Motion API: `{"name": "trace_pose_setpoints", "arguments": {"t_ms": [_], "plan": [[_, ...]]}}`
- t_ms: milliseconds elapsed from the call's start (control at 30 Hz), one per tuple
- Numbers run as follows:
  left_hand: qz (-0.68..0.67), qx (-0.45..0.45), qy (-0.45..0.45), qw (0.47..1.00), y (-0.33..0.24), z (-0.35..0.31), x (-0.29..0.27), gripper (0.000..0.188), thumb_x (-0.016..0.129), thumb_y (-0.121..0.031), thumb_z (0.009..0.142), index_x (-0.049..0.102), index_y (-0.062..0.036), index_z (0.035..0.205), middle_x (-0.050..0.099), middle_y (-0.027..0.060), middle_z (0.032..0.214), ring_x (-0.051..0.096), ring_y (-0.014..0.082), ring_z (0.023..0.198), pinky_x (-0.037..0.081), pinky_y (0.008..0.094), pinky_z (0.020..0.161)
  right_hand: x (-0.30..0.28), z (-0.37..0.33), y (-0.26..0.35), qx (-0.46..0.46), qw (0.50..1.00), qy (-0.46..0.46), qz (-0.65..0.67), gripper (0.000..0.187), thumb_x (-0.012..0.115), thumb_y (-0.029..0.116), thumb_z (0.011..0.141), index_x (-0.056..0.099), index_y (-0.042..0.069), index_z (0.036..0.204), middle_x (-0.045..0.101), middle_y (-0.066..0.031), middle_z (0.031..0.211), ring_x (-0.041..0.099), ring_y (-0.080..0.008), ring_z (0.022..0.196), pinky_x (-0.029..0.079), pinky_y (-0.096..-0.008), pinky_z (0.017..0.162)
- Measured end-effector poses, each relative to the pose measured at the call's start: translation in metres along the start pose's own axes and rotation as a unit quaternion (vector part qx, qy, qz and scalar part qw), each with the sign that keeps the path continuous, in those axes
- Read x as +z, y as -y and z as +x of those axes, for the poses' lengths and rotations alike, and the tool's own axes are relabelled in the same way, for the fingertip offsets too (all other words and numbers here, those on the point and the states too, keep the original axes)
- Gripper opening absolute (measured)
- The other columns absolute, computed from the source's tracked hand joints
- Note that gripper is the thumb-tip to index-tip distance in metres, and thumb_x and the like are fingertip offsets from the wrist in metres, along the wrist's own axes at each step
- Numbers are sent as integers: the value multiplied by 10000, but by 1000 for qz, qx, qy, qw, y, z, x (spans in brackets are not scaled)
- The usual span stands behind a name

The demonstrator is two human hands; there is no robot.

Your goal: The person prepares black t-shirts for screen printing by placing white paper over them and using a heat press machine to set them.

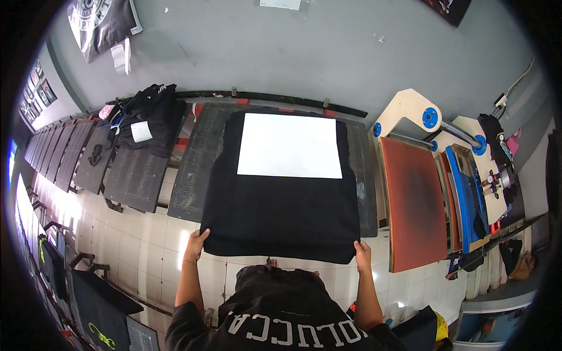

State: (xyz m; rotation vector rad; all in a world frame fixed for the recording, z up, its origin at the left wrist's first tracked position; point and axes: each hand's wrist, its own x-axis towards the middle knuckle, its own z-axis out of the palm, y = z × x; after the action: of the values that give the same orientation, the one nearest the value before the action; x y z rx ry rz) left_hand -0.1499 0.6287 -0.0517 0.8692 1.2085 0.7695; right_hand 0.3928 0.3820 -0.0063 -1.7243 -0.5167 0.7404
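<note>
A black garment [281,210] lies flat over a dark printing board [196,169]. A white rectangular sheet [290,145] rests on the garment's far half. My left hand [195,244] grips the garment's near left corner. My right hand [363,255] grips its near right corner. Both forearms come up from below, on either side of my black lettered shirt [281,316].
A heat press [415,205] with an orange-brown pad and cream arm stands at the right, a blue frame [465,196] beside it. More dark boards [137,169] run off to the left, one bearing piled black clothes [146,117]. White floor tiles [146,234] lie below.
</note>
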Motion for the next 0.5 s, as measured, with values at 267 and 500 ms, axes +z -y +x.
{"name": "trace_pose_setpoints", "arguments": {"t_ms": [267,500], "plan": [[-21,1,29,999,21,2,14,369,629,-237,963,622,73,1163,678,102,1119,624,169,1012,471,308,935,-38,6,-51,-81,981,-48,-170,297,576,219,983,544,15,770,502,22,712,457,-74,691,386,-266,617],[406,-43,21,913,94,-18,-2,482,548,-434,955,673,21,1049,571,36,752,539,155,731,472,356,684,-63,-21,-52,-38,914,-61,-398,246,642,259,900,528,101,1050,677,-161,882,662,-377,858,500,-489,726]]}}
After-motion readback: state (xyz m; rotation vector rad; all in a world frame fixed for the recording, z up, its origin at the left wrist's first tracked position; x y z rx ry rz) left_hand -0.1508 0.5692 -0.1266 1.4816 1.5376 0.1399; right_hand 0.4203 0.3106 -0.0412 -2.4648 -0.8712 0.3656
